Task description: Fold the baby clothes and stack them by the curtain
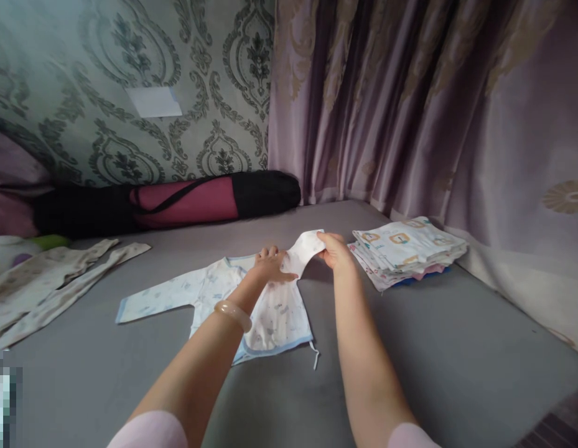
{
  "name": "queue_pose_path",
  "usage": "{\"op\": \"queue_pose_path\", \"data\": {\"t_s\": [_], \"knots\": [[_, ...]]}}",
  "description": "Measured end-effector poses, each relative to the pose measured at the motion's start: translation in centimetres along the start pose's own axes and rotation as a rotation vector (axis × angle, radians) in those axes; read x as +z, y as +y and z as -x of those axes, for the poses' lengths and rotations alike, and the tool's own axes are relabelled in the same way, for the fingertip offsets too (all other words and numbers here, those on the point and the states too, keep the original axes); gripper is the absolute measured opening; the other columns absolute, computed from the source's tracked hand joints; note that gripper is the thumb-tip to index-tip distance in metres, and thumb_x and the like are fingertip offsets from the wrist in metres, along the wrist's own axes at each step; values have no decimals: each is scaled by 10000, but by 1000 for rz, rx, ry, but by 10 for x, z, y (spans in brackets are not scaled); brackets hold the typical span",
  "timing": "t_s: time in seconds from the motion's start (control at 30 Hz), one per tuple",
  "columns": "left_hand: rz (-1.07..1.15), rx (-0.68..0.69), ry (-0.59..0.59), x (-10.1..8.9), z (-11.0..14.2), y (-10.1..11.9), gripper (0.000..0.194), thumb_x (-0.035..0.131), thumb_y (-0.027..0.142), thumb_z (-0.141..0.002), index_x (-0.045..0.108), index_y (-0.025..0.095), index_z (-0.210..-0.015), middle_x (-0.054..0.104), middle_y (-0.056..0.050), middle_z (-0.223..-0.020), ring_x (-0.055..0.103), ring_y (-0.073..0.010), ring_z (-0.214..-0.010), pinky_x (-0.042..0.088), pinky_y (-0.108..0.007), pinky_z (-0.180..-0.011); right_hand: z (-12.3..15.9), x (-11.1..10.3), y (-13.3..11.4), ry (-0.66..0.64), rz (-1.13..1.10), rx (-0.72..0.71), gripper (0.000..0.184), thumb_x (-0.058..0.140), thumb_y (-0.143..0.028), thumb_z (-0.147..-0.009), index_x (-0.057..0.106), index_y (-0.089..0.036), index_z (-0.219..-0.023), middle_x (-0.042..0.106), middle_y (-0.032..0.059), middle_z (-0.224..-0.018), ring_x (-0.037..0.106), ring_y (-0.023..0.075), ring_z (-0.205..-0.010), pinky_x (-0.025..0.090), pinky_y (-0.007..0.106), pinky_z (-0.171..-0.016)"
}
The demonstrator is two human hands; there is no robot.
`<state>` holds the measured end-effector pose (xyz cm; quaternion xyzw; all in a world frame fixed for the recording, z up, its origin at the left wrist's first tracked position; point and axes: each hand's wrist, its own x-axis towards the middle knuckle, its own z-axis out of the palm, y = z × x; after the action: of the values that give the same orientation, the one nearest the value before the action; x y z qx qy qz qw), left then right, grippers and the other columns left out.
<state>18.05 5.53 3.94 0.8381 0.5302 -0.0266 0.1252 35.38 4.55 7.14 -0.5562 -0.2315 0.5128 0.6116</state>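
A small white baby shirt with blue trim [274, 320] lies spread on the grey bed surface [433, 348], one sleeve stretched out to the left. My left hand [269, 266] rests flat on the shirt's shoulder, fingers apart, a pale bangle on its wrist. My right hand [334, 250] pinches the end of the shirt's right sleeve [305, 247] and holds it lifted, bent over toward the body of the shirt.
A stack of folded printed baby clothes [407, 249] sits right of my right hand. Crumpled beige garments [50, 277] lie at the left. A rolled pink and black mat bag [177, 202] lies along the wallpapered wall. Purple curtains [433, 106] hang behind and right.
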Motion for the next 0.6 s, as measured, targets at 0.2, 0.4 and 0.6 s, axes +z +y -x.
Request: {"op": "queue_pose_path", "data": {"t_s": [0.2, 0.4, 0.6], "knots": [[0, 13, 22, 0, 3, 2, 775, 580, 677, -695, 494, 210, -1308, 428, -185, -1378, 366, -433, -1255, 329, -549, -977, 11, 38, 20, -100, 56, 0, 34, 610, -136, -737, 637, -152, -749, 632, -6, -539, 640, 142, -545, 549, 259, -561], [352, 35, 214, 13, 15, -23, 561, 605, 461, -765, 539, 181, -1248, 546, -152, -1290, 471, -327, -1218, 380, -459, -994, 15, 56, 34, -135, 131, -52, 46, 613, -186, -743, 628, -162, -708, 612, -31, -537, 620, 121, -536, 507, 203, -533], [1033, -276, 397, 26, 40, -60, 614, 283, 586, -902, 552, 97, -1157, 663, -148, -995, 653, -206, -811, 506, -319, -696, 34, 66, 40, -511, 204, -16, 213, 621, -357, -835, 645, -158, -907, 719, 58, -865, 686, 171, -855, 543, 260, -752]]}}
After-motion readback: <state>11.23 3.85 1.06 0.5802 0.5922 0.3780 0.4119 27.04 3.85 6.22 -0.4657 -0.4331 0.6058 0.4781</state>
